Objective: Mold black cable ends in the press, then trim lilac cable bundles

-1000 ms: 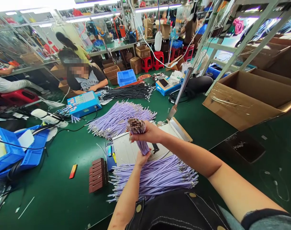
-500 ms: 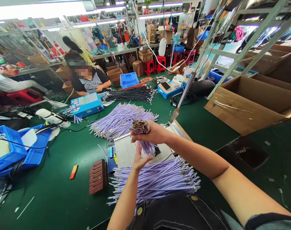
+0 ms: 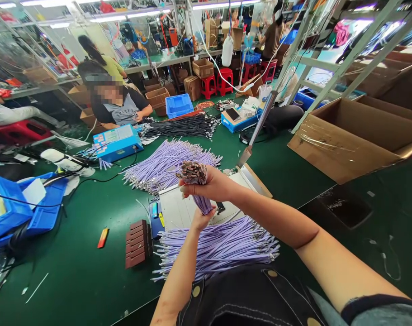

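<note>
My right hand is closed around a bundle of purple cables, just below its top, where the metal-tipped ends are packed together. Below it, my left hand closes on the bundle's lower part; some of its fingers are hidden. The bundle stands nearly upright over the white board of a lever cutter, whose metal arm is raised at the right. One pile of purple cables lies between me and the cutter. Another purple cable pile lies beyond it.
Left of the near pile lie a brown slotted block and a red-and-yellow lighter. Blue bins stand far left, a blue box-shaped device beyond. A cardboard box stands right. Across the table sits a co-worker near black cables.
My left hand has gone from open, with its thumb spread, to closed around the bundle's lower part. The bundle has shifted slightly in the view, as has the whole scene.
</note>
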Demonstrator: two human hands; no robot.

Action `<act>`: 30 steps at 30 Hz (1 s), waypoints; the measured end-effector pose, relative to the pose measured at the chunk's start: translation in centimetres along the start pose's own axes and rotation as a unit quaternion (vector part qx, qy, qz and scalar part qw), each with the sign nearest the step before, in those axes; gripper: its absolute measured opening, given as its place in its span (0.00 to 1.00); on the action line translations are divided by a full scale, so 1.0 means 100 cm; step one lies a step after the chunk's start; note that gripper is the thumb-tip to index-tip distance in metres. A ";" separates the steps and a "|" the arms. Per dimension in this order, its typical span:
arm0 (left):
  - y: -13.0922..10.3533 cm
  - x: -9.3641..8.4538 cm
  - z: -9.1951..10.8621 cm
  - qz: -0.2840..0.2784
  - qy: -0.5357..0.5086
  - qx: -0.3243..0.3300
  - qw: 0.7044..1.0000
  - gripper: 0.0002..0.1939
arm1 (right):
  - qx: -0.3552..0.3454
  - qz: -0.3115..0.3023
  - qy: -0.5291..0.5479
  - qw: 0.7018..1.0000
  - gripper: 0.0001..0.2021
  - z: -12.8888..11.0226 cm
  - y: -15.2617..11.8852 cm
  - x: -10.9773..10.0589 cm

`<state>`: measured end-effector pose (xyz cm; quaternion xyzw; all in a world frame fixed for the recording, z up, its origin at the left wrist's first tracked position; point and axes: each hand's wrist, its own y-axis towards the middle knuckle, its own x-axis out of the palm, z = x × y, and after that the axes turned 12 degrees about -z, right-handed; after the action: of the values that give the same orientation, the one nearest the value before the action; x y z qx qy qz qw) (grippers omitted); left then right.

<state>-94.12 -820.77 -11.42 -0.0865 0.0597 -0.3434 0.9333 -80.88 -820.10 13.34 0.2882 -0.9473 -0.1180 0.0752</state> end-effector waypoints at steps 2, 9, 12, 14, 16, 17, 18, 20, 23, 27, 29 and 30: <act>-0.003 0.000 -0.007 -0.003 -0.002 -0.008 1.000 0.17 | 0.016 0.003 0.025 1.000 0.10 0.009 -0.002 -0.003; -0.005 -0.004 -0.009 -0.013 -0.014 -0.013 1.000 0.26 | 0.100 0.027 -0.006 0.995 0.09 0.019 -0.004 -0.014; -0.006 -0.008 0.009 -0.003 -0.013 0.006 1.000 0.34 | 0.110 -0.009 -0.125 0.986 0.05 0.013 -0.004 -0.016; -0.008 -0.011 0.029 -0.003 -0.017 0.023 1.000 0.33 | 0.125 -0.034 -0.179 0.975 0.05 0.007 -0.004 -0.015; -0.010 -0.015 0.056 -0.024 -0.037 0.048 0.998 0.30 | 0.135 -0.047 -0.199 0.970 0.07 -0.004 -0.005 -0.013; -0.011 -0.017 0.071 -0.053 -0.049 0.058 0.996 0.29 | 0.129 -0.047 -0.199 0.970 0.07 -0.012 -0.007 -0.014; -0.012 -0.018 0.088 -0.094 -0.060 0.063 0.992 0.28 | 0.116 -0.046 -0.194 0.973 0.07 -0.020 -0.009 -0.015; -0.010 -0.020 0.119 -0.198 -0.075 0.059 0.976 0.25 | 0.072 -0.031 -0.175 0.982 0.06 -0.038 -0.017 -0.025; 0.003 -0.012 0.146 -0.340 -0.113 0.008 0.934 0.22 | 0.039 0.047 -0.122 0.991 0.05 -0.047 -0.039 -0.054; 0.032 0.016 0.122 -0.473 -0.227 -0.136 0.840 0.28 | 0.122 0.251 0.091 0.956 0.11 -0.004 -0.091 -0.107; 0.042 0.029 0.095 -0.515 -0.266 -0.204 0.789 0.30 | 0.179 0.354 0.205 0.895 0.10 0.029 -0.124 -0.135; 0.047 0.033 0.082 -0.530 -0.278 -0.234 0.767 0.29 | 0.201 0.399 0.245 0.861 0.08 0.044 -0.141 -0.149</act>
<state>-87.27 -818.44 -4.48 -0.4115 -0.1788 -0.7195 0.5301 -62.12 -822.26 4.24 -0.0857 -0.9354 0.1896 0.2859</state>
